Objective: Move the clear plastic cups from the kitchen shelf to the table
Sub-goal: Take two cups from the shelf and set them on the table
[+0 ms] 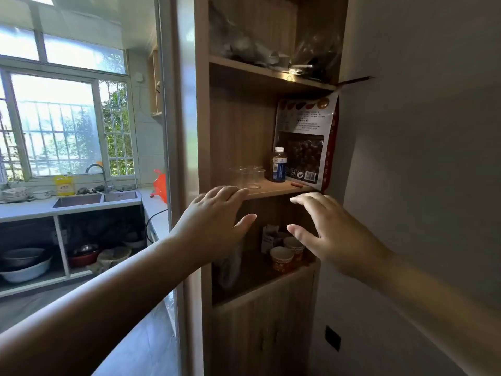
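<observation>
Our left hand (217,213) and right hand (322,229) reach toward the shelf (273,189) with fingers spread, each grip open and holding nothing. The left fingertips overlap the shelf's front edge; the right hand hovers just below that edge. The cups (248,176) stand clustered on the left part of the shelf, near its front edge. A bottle (279,165) and a bag (306,142) stand to their right, leaving open room above the cups.
</observation>
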